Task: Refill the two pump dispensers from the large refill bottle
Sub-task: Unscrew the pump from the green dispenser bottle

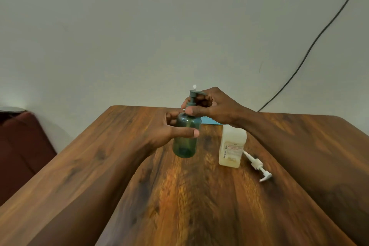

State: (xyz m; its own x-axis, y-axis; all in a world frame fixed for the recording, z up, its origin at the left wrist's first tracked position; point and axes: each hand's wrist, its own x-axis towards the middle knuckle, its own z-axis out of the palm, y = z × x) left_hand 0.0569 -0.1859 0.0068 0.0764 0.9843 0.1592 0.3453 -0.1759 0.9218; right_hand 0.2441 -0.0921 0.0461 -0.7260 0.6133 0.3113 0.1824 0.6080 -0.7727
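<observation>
Between the curled fingers of the left hand [165, 132] a green pump dispenser [185, 138] is standing roughly upright, held slightly above or at the wooden table [189, 195]; whether its base is touching the wood is hard to tell. The left thumb [189, 133] is lying across the front of the translucent body while the other fingers are wrapping round its far side, so this hand is gripping the bottle about its middle. Just above those fingers, the right hand [211, 106] is closing on the grey pump top [193, 100], with its thumb and fingertips pinching the collar at the neck and the pump head sitting level with its knuckles. Near the right wrist, on the thumb side of the right hand and lower down, a pale refill bottle [231, 147] is standing on the table with no cap visible, its label too blurred to read. Just beyond that bottle, further from both hands, a white pump [257, 166] is lying on its side on the wood, its tube pointing back towards the bottle. Behind the right hand's fingers a blue flat object [212, 122] is showing partly, and a small white tip [194, 86] is poking up past the pump head. Beyond everything a dark cable [311, 44] is running up the plain wall.
</observation>
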